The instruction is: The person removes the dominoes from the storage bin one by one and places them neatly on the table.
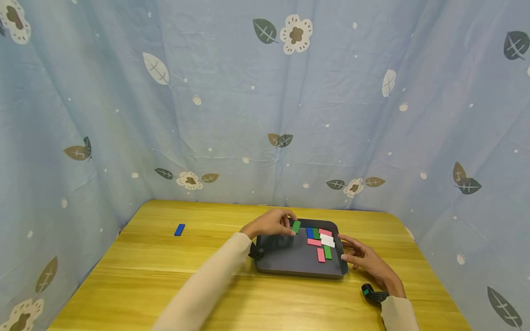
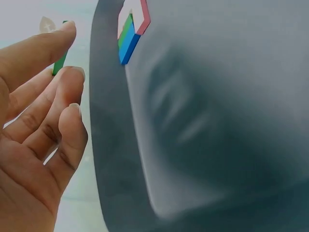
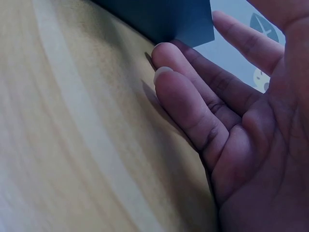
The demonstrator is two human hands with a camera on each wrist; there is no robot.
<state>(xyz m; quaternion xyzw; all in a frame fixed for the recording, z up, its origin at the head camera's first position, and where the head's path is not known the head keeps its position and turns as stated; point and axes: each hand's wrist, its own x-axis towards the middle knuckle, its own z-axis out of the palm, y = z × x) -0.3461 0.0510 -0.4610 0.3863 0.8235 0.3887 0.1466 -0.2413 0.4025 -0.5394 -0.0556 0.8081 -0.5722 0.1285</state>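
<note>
My left hand [image 1: 273, 223] pinches a small green block [image 1: 296, 226] between thumb and fingertip, over the back of a dark grey tray [image 1: 285, 272]. In the left wrist view the same green block [image 2: 60, 63] shows partly behind the thumb. My right hand [image 1: 366, 262] rests at the tray's right side, its relaxed fingertips at the rim. In the tray's right part lie a blue block [image 1: 310, 233], a green block [image 1: 316, 233], several pink blocks [image 1: 320, 255], white blocks [image 1: 327, 241] and another green block [image 1: 327, 252].
A lone blue block [image 1: 179, 230] lies on the wooden table [image 1: 136, 276], well left of the tray. A light blue patterned curtain [image 1: 232, 101] hangs behind the table and along both sides. Black straps with cameras [image 1: 374, 294] sit on the wrists.
</note>
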